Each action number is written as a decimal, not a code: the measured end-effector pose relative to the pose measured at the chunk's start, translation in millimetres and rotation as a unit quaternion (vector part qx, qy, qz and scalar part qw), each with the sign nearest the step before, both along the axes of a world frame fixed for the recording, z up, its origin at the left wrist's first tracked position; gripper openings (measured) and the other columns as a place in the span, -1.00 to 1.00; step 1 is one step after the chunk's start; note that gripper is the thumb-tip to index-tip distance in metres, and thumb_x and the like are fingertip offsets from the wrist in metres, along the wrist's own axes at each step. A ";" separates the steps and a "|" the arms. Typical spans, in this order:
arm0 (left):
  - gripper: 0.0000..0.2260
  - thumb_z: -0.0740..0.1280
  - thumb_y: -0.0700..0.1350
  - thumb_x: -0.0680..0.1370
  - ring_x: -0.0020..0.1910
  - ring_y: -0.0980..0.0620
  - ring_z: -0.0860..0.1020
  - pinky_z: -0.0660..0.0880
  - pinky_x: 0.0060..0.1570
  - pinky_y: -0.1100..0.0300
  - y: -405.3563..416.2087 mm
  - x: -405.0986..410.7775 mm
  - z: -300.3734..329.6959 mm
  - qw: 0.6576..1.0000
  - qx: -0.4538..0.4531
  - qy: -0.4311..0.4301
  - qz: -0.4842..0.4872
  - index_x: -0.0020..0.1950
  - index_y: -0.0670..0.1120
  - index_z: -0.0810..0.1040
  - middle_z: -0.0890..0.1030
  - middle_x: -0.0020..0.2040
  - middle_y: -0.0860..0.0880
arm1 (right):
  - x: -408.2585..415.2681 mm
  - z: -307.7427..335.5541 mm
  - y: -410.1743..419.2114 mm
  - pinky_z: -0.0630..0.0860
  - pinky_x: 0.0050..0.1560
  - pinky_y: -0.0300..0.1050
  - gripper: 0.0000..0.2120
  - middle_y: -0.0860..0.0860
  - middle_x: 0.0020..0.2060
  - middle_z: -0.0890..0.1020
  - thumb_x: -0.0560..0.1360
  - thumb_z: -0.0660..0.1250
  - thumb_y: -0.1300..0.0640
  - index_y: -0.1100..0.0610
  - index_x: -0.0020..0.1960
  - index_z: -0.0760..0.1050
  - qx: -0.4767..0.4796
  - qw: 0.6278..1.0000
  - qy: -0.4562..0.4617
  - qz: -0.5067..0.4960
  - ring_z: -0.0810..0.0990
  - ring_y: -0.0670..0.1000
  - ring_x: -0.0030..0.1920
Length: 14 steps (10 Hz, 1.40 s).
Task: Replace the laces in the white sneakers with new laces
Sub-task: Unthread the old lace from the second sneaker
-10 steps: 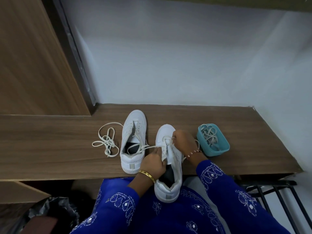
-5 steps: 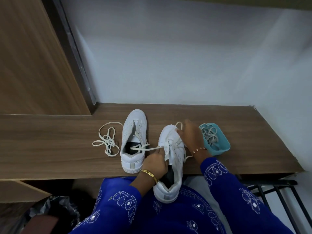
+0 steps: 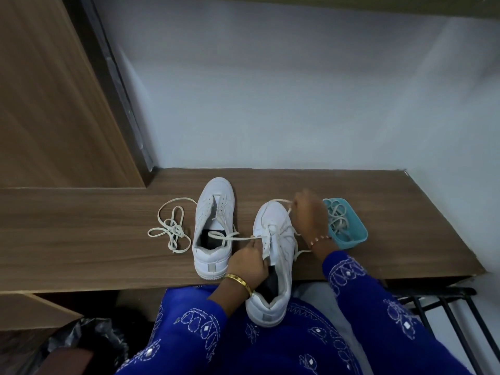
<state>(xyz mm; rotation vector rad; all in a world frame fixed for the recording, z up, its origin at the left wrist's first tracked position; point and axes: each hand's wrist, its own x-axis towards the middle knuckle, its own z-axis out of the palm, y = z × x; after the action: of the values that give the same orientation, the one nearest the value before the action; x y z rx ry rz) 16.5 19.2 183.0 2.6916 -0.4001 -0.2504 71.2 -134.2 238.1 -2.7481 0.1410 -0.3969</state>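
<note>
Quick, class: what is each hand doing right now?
Left hand: pinches one end of the cream flat shoelace.
Right hand: grips the other end, above the white leather sneaker.

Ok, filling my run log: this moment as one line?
step: lacing | left hand: holds white sneaker | right hand: pulls cream lace
</note>
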 end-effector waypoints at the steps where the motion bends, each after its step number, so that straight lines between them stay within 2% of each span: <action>1: -0.57 0.13 -0.10 0.55 0.11 -0.15 0.52 0.45 -0.08 0.08 -0.3 0.0 -1.5 1.000 0.009 -0.003 0.002 0.42 -0.15 0.23 0.42 0.31 -0.12 | -23.2 42.1 -13.4 0.32 0.23 0.00 -0.43 0.35 0.24 0.45 0.65 -0.18 0.00 0.42 0.29 0.34 -0.006 0.988 0.147 0.039 0.43 0.28 0.27; 2: -0.57 0.13 -0.10 0.55 0.08 -0.14 0.53 0.46 -0.07 0.08 -0.4 0.0 -2.2 1.000 0.010 -0.004 0.008 0.42 -0.13 0.24 0.46 0.25 -0.12 | -43.8 96.2 5.5 0.09 0.39 0.12 -0.57 0.63 0.21 0.08 0.22 -0.07 0.83 0.75 0.06 -0.10 0.152 0.974 0.153 -0.072 0.18 0.44 0.38; 3: -0.55 0.13 -0.11 0.55 0.08 -0.14 0.53 0.46 -0.06 0.09 -0.7 -0.6 -2.8 1.000 0.000 -0.010 0.010 0.44 -0.12 0.23 0.46 0.24 -0.12 | -15.2 38.3 1.5 0.49 0.05 -0.09 -0.59 0.35 0.06 0.54 0.51 0.21 0.42 0.53 0.32 0.24 0.249 0.955 0.114 -0.113 0.54 0.20 0.07; 4: -0.55 0.14 -0.11 0.54 0.10 -0.14 0.53 0.46 -0.03 0.09 -0.8 -0.7 -2.6 1.000 -0.004 -0.010 0.014 0.43 -0.12 0.23 0.46 0.26 -0.12 | -13.1 -9.9 4.4 0.42 -0.37 -0.17 -0.74 0.12 -0.19 0.54 0.42 0.28 0.34 0.26 0.09 0.35 0.283 0.949 0.082 -0.109 0.49 0.04 -0.30; 5: -0.54 0.14 -0.11 0.54 0.12 -0.13 0.52 0.45 -0.03 0.10 -1.0 -0.9 -2.3 1.000 -0.005 -0.010 0.015 0.45 -0.12 0.21 0.44 0.29 -0.11 | -32.6 -27.9 11.0 0.25 -0.46 -0.28 -0.67 -0.02 -0.42 0.42 0.41 0.24 0.38 0.27 0.15 0.32 0.286 0.950 0.011 -0.121 0.37 -0.07 -0.45; 6: -0.50 0.14 -0.11 0.55 0.13 -0.13 0.51 0.45 -0.04 0.11 -0.5 -1.6 -1.8 1.000 0.002 -0.009 0.011 0.49 -0.11 0.14 0.40 0.33 -0.11 | -39.4 -29.5 14.1 0.31 -0.35 -0.25 -0.73 -0.01 -0.37 0.47 0.44 0.22 0.36 0.26 0.14 0.40 0.239 0.970 0.015 -0.043 0.45 -0.02 -0.36; 7: -0.49 0.14 -0.11 0.55 0.15 -0.13 0.50 0.45 -0.02 0.10 -0.3 -1.7 -0.9 1.000 0.004 -0.005 0.012 0.49 -0.12 0.12 0.40 0.34 -0.11 | -32.7 -33.8 11.6 0.35 -0.29 -0.19 -0.88 0.10 -0.27 0.58 0.45 0.26 0.30 0.26 -0.02 0.49 0.156 0.985 0.070 0.037 0.54 0.10 -0.22; 8: -0.51 0.14 -0.11 0.55 0.15 -0.13 0.50 0.44 -0.02 0.12 -1.4 -1.9 -0.7 1.000 0.006 -0.005 0.012 0.48 -0.12 0.14 0.41 0.33 -0.11 | -28.4 -31.2 9.2 0.43 -0.18 -0.08 -0.85 0.14 -0.16 0.64 0.45 0.26 0.30 0.22 -0.01 0.54 0.082 0.990 0.096 0.070 0.58 0.14 -0.10; 9: -0.53 0.14 -0.11 0.55 0.14 -0.13 0.51 0.44 -0.03 0.11 -1.2 -1.8 0.5 1.000 0.001 -0.003 0.015 0.46 -0.13 0.18 0.43 0.29 -0.12 | -22.8 -27.7 12.1 0.42 -0.21 -0.15 -0.71 0.12 -0.08 0.63 0.46 0.18 0.36 0.17 0.11 0.53 0.026 0.987 0.119 0.102 0.58 0.10 -0.07; 10: -0.56 0.14 -0.11 0.55 0.12 -0.14 0.52 0.45 -0.05 0.09 -1.6 -2.2 0.2 1.000 -0.004 -0.004 0.013 0.42 -0.13 0.23 0.45 0.27 -0.12 | -18.8 -12.4 12.3 0.40 -0.24 -0.13 -0.65 0.14 -0.09 0.59 0.46 0.15 0.40 0.19 0.19 0.46 -0.024 0.987 0.107 0.115 0.57 0.10 -0.11; 11: -0.56 0.13 -0.11 0.55 0.12 -0.14 0.52 0.46 -0.05 0.08 -1.9 -2.2 0.6 1.000 -0.001 -0.010 0.013 0.43 -0.13 0.23 0.45 0.27 -0.12 | -2.1 -13.7 -9.2 0.56 -0.26 -0.03 -0.74 0.17 -0.14 0.53 0.42 0.21 0.38 0.22 0.08 0.48 -0.067 0.992 0.061 0.094 0.58 0.14 -0.20; 12: -0.53 0.13 -0.11 0.55 0.11 -0.14 0.53 0.47 -0.06 0.08 -1.7 -1.8 -0.8 1.000 -0.003 -0.012 0.013 0.47 -0.11 0.18 0.43 0.29 -0.11 | -7.8 19.7 -10.5 0.42 -0.15 -0.05 -0.75 0.21 -0.16 0.48 0.50 0.05 0.30 0.25 0.05 0.47 -0.053 0.994 0.067 0.073 0.54 0.19 -0.09; 13: -0.52 0.13 -0.09 0.56 0.09 -0.14 0.53 0.48 -0.08 0.08 -1.5 -1.5 -2.0 1.000 -0.001 -0.009 0.016 0.47 -0.10 0.17 0.42 0.29 -0.11 | -2.9 44.4 -5.0 0.32 -0.20 -0.06 -0.75 0.22 -0.06 0.50 0.55 0.03 0.37 0.30 0.16 0.40 -0.063 0.996 -0.001 0.068 0.50 0.21 -0.09; 14: -0.54 0.13 -0.09 0.56 0.10 -0.12 0.53 0.47 -0.08 0.11 -1.5 -1.5 -3.7 1.000 -0.010 -0.009 0.021 0.46 -0.09 0.19 0.43 0.30 -0.10 | 1.7 21.1 -3.5 0.49 -0.33 -0.02 -0.87 0.15 -0.16 0.51 0.44 0.22 0.42 0.27 -0.05 0.44 -0.051 0.992 -0.045 0.106 0.50 0.08 -0.25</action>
<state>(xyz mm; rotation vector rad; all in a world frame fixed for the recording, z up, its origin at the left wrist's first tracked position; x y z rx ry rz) 15.0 17.7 179.3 2.6812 -0.3487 -0.2096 72.9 -137.7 259.2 -2.8007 -0.1967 -0.4792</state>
